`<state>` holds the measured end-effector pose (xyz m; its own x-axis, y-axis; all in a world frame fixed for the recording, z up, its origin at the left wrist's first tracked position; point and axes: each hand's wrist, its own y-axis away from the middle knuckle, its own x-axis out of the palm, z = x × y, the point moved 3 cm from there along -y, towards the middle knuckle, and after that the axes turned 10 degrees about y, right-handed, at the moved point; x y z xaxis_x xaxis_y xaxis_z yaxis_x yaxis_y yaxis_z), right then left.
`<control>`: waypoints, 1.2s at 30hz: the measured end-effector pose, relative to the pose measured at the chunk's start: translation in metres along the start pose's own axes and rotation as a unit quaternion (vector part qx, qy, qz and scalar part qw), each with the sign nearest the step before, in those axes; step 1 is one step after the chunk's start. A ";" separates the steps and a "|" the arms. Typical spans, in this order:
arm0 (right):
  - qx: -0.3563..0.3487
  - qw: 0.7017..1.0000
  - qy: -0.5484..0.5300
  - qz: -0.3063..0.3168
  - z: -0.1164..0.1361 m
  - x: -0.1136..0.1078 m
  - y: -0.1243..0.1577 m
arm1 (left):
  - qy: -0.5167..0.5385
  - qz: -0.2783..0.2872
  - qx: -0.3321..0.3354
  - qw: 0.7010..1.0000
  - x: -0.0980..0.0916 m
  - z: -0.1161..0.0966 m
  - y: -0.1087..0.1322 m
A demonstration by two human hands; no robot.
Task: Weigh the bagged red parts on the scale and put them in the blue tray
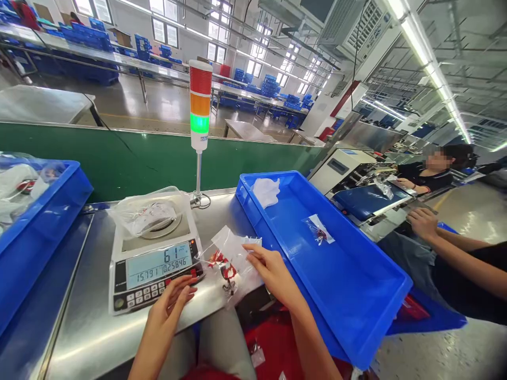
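Note:
My left hand (171,306) rests at the front edge of a counting scale (152,264), fingers curled near its keypad and holding nothing I can see. A clear plastic bag of small parts (144,214) lies on the scale's round pan. My right hand (269,272) lies with fingers stretched flat on a small clear bag with red and metal parts (227,261), which sits on the steel table just right of the scale.
A large blue tray (356,285) to the right holds a small bagged part (319,229) and a white bag (266,191). A blue bin (39,232) stands at left. A signal tower (200,105) glows green behind the scale. Co-workers sit at right.

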<state>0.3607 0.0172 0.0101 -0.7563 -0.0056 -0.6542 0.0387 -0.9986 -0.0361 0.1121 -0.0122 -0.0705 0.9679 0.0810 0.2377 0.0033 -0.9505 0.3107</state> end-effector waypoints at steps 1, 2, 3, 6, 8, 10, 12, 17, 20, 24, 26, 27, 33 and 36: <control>-0.003 1.000 -0.012 -0.003 0.000 0.000 0.000 | 0.007 0.006 -0.001 1.000 0.004 -0.005 0.003; -0.005 1.000 -0.027 -0.002 0.000 0.001 -0.001 | 0.016 0.009 -0.003 1.000 0.009 -0.012 0.005; -0.005 0.999 -0.043 0.002 0.000 0.002 -0.001 | 0.028 0.008 -0.004 1.000 0.013 -0.018 0.008; 0.012 0.996 -0.088 0.025 -0.001 0.002 -0.003 | 0.071 0.009 -0.024 0.997 0.025 -0.030 0.013; 0.020 0.991 -0.120 0.059 0.000 0.004 -0.004 | 0.102 0.023 -0.046 0.994 0.032 -0.030 0.015; 0.024 0.985 -0.147 0.092 0.003 0.006 -0.003 | 0.133 0.033 -0.067 0.988 0.036 -0.026 0.016; 0.024 0.981 -0.158 0.107 0.006 0.007 -0.003 | 0.154 0.033 -0.088 0.984 0.038 -0.022 0.017; 0.027 0.976 -0.182 0.121 0.019 0.008 -0.005 | 0.167 0.029 -0.110 0.979 0.044 -0.030 0.023; 0.029 0.961 -0.244 0.125 0.031 0.012 0.000 | 0.181 -0.010 -0.105 0.978 0.044 -0.044 0.025; 0.039 0.921 -0.385 0.035 0.041 0.027 0.018 | 0.210 -0.095 -0.090 0.969 0.041 -0.057 0.028; 0.057 0.900 -0.431 0.016 0.042 0.043 0.029 | 0.204 -0.135 -0.070 0.967 0.038 -0.058 0.030; 0.069 0.894 -0.443 0.023 0.042 0.051 0.035 | 0.194 -0.148 -0.059 0.968 0.037 -0.058 0.032; 0.142 0.881 -0.449 0.037 0.043 0.083 0.047 | 0.167 -0.159 -0.013 0.973 0.033 -0.052 0.038; 0.138 0.889 -0.436 0.036 0.049 0.079 0.044 | 0.175 -0.134 -0.008 0.975 0.034 -0.052 0.039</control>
<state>0.2702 -0.0299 -0.0063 -0.9815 0.0109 0.1911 0.0374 -0.9682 0.2473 0.1323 -0.0314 -0.0023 0.7872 0.4270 0.4449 0.2380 -0.8760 0.4195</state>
